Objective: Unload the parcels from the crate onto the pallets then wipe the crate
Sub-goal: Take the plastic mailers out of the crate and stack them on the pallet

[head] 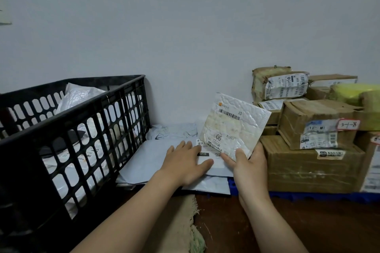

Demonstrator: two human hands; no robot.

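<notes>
The right hand [249, 167] pinched the lower corner of a quilted white bubble mailer [232, 127], thumb across its front, holding it tilted above the pallet [308, 197]. The left hand [186, 163] lay flat, fingers straight, on smooth grey plastic bags [152, 162] stacked there. The black lattice crate [72, 113] stood just left, crinkled parcels [82, 94] inside. Taped cardboard boxes [308, 170] sat on the blue pallet's right. A fringed mat [176, 222] lay nearer.

Black slotted plastic crate [82, 129] at left, part-filled with white poly-bag parcels [82, 96]. Blue pallet [308, 197] at right carries stacked, taped cardboard boxes [308, 168]. Flat grey mailers [156, 160] lie between crate and boxes. White bubble mailer [232, 127] is tilted upright above them, gripped by the right hand [250, 168].
</notes>
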